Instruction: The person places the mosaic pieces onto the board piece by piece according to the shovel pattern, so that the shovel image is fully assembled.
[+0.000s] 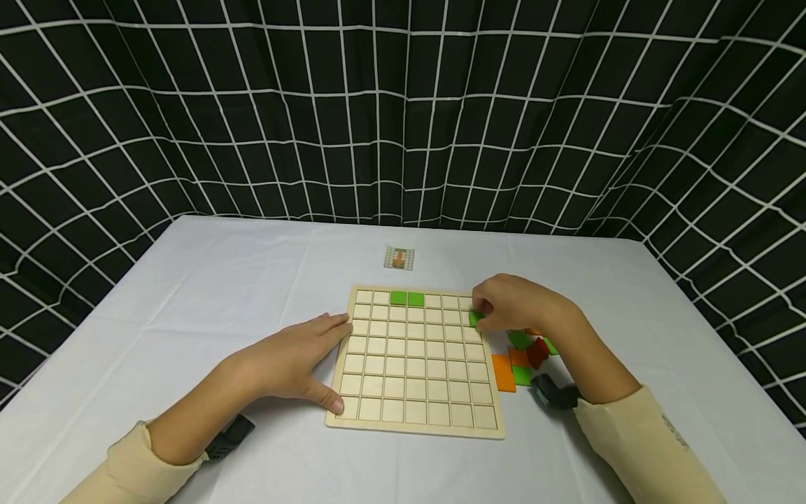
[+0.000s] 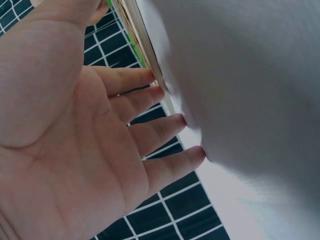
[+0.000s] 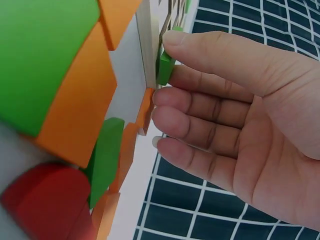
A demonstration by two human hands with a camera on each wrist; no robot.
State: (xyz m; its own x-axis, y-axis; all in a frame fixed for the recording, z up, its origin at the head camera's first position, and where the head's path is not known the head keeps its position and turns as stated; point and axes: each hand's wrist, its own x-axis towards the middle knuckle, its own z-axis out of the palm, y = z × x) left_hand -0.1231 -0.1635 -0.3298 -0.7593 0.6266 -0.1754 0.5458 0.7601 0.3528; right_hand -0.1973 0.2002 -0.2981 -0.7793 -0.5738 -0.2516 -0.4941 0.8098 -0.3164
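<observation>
A wooden grid board lies on the white cloth in the head view. Two green square tiles sit side by side in its top row. At the board's left edge rests my left hand, fingers fairly straight and spread, thumb near the lower left corner. In the left wrist view, the fingertips are beside the board's edge and the cloth. My right hand is at the upper right edge, pinching a green tile between thumb and index finger. Its other fingers are loosely bent.
Right of the board lie loose pieces: an orange tile, a green tile, a red piece and several others, partly under the right forearm. A small patterned card lies beyond the board. A black curtain with white grid lines hangs behind.
</observation>
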